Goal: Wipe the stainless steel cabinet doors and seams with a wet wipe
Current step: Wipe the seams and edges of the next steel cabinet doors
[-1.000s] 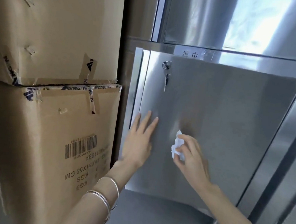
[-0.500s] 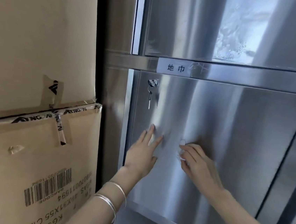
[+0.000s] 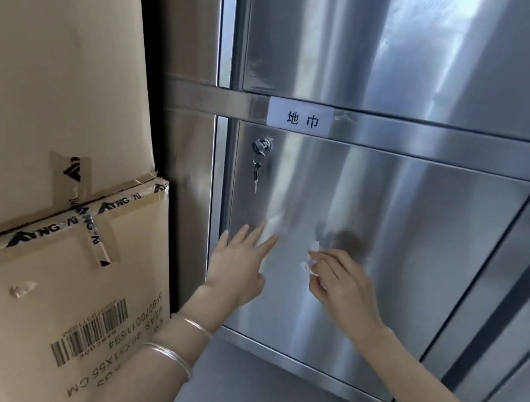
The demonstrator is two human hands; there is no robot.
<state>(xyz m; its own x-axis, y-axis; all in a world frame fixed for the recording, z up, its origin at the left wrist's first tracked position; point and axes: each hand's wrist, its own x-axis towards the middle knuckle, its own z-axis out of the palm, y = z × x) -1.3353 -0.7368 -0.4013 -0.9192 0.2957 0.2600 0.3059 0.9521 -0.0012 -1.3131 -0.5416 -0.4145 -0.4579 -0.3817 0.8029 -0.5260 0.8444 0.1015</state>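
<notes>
The lower stainless steel cabinet door [image 3: 415, 249] fills the middle of the view. My left hand [image 3: 240, 267] lies flat on its left part with fingers straight and spread. My right hand [image 3: 343, 284] holds a crumpled white wet wipe [image 3: 312, 255] under curled fingers against the door's middle. Most of the wipe is hidden by the fingers. A lock [image 3: 262, 145] with a dangling key [image 3: 256, 173] sits at the door's top left corner. The left seam [image 3: 227, 177] runs beside it.
Two stacked cardboard boxes [image 3: 50, 178] stand close on the left, nearly touching the cabinet side. An upper steel door [image 3: 404, 48] sits above a crossbar with a white paper label [image 3: 300, 118]. Another cabinet column [image 3: 528, 294] stands at the right. Grey floor [image 3: 253, 392] lies below.
The camera has moved closer and up, so the door looks larger. My right hand with the wipe has slid slightly right across the door; my left hand stays flat on it.
</notes>
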